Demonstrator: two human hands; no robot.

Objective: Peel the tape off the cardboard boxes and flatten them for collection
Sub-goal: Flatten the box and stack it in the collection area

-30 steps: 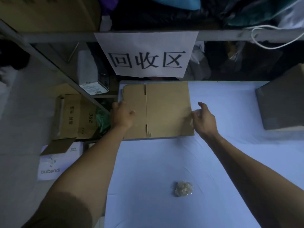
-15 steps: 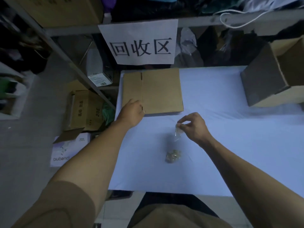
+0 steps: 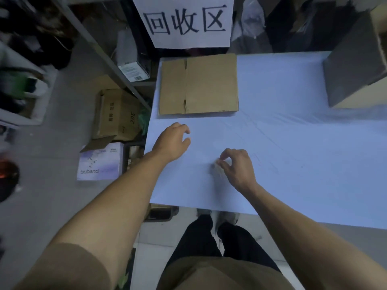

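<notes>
Withdrawn from flattened box at upper centre: left hand, fingers loosely curled, empty. Right hand pinching blurred tape scrap. 1 box apparently finished.

A storeroom or small warehouse corner set up for recycling. Just beyond the left hand and right hand, a flattened cardboard box lies on a table covered in a white sheet. Farther ahead hangs a paper sign with handwritten Chinese characters. Left of the left hand, metal shelving stands over a concrete floor crowded with cartons.
</notes>
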